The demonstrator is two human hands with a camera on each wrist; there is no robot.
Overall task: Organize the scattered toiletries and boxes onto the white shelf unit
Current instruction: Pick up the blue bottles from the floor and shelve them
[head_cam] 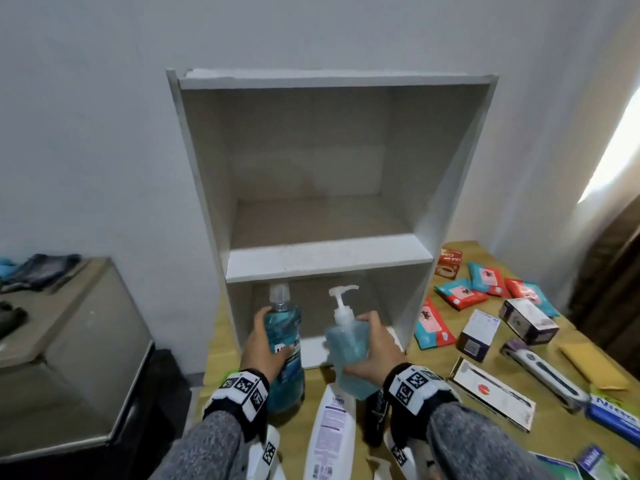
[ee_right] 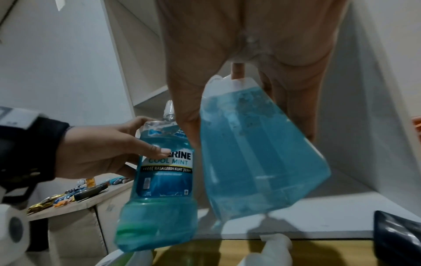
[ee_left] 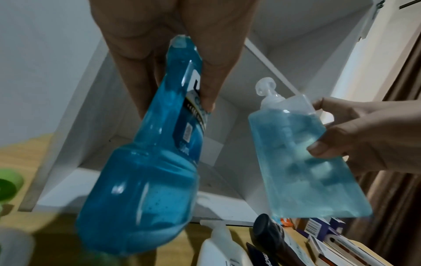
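We judge the job barely begun: the white shelf unit (head_cam: 325,261), standing in the middle of the head view, shows nothing on its upper level, and we see nothing resting in the lower compartment either. Our left hand (head_cam: 265,344) wraps its fingers round the mouthwash bottle (head_cam: 285,344), and our right hand (head_cam: 375,348) grips the pump soap bottle (head_cam: 348,355); both bottles hang at the lower centre of the frame, in front of the bottom opening and off the table, so neither is placed yet. Nearly everything is left: a white lotion bottle (head_cam: 330,431) and a dark tube (head_cam: 375,415) lie at the bottom centre of the wooden table (head_cam: 561,434), and wipe packs (head_cam: 460,292), small boxes (head_cam: 528,320) and a long flat box (head_cam: 491,400) spread across the right side. Only the head view shows both shelf levels and that whole scatter. The right wrist view alone lets us read the mouthwash label and shows our left thumb across it, with small toys on a ledge at lower left. The left wrist view shows the soap bottle's underside and our right thumb pressed on its face.
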